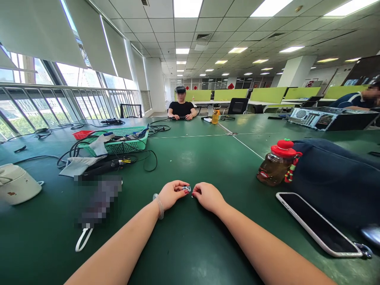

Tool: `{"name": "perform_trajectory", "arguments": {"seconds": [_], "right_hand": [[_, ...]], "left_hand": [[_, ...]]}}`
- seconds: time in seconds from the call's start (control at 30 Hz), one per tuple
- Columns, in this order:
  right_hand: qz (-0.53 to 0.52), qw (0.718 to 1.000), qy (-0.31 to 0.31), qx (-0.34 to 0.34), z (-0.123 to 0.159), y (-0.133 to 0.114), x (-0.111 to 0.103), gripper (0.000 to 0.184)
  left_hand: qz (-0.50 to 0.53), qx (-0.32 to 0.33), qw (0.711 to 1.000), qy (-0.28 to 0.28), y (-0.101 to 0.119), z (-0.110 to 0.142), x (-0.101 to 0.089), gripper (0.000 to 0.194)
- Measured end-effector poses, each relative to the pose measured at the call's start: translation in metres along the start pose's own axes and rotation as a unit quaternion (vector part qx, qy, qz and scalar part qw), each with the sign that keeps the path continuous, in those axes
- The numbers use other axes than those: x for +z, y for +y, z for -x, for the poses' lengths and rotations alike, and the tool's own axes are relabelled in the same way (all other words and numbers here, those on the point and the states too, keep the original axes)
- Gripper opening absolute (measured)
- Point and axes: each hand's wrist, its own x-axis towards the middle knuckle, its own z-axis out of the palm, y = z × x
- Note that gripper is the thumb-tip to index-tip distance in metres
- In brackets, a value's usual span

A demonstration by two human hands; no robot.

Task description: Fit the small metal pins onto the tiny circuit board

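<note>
Over the green tabletop point(190, 245), my left hand point(170, 195) pinches a small silver-and-dark piece point(187, 189) between thumb and fingers. It is too small to name more exactly. A clear bangle point(160, 206) circles the left wrist. Close by on the right, my right hand point(210, 196) has its thumb and fingertips pressed together. A tiny white speck shows just under those fingertips, and I cannot tell whether it is gripped. The two hands are a small gap apart, low over the table.
On the left are a green basket point(127, 147) with cables and gloves, a black tool point(102, 167) and a white device point(19, 184). A red-lidded bottle point(271, 168), phone point(319, 221) and dark bag point(335, 178) lie right. A person point(181, 107) sits opposite; another leans near a computer case point(332, 116).
</note>
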Motion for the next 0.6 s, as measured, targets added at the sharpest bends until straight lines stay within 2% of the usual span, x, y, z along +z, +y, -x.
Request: {"name": "perform_trajectory", "arguments": {"seconds": [0.13, 0.4, 0.6], "right_hand": [[0.010, 1.000, 0.005, -0.026, 0.003, -0.003, -0.002, 0.012], [0.034, 0.998, -0.030, -0.038, 0.008, -0.005, -0.007, 0.003], [0.007, 0.998, -0.022, -0.050, 0.002, 0.008, -0.006, 0.014]], "left_hand": [[0.005, 0.000, 1.000, 0.000, 0.000, 0.001, 0.000, 0.035], [-0.004, 0.005, 1.000, 0.002, -0.001, 0.000, -0.001, 0.034], [-0.003, 0.005, 1.000, 0.001, -0.003, -0.001, -0.001, 0.034]]}}
